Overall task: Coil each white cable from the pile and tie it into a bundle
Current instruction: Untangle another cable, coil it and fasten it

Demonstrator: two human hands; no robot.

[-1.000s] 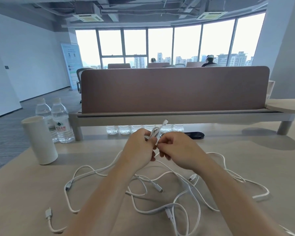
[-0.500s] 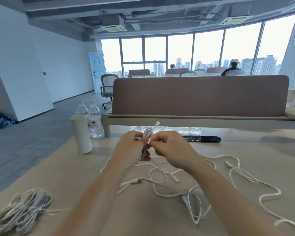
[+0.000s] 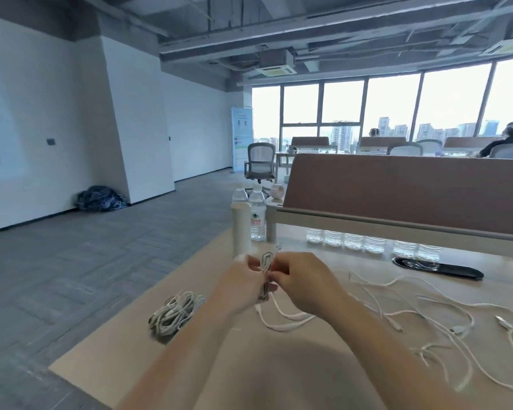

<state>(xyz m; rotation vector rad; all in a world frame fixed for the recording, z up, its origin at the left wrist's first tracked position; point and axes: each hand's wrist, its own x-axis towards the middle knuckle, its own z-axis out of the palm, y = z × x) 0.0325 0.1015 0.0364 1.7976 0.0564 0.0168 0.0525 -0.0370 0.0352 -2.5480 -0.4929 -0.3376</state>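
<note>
The coiled white cable (image 3: 266, 263) is being held just above the table (image 3: 367, 261), pinched tight by the left hand (image 3: 243, 287) and the right hand (image 3: 305, 284). The loose tail (image 3: 276, 328) should be wound snugly round the middle while the loops are being squeezed together.

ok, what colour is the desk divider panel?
Muted reddish-brown; the divider panel shows best in the head view.
</note>
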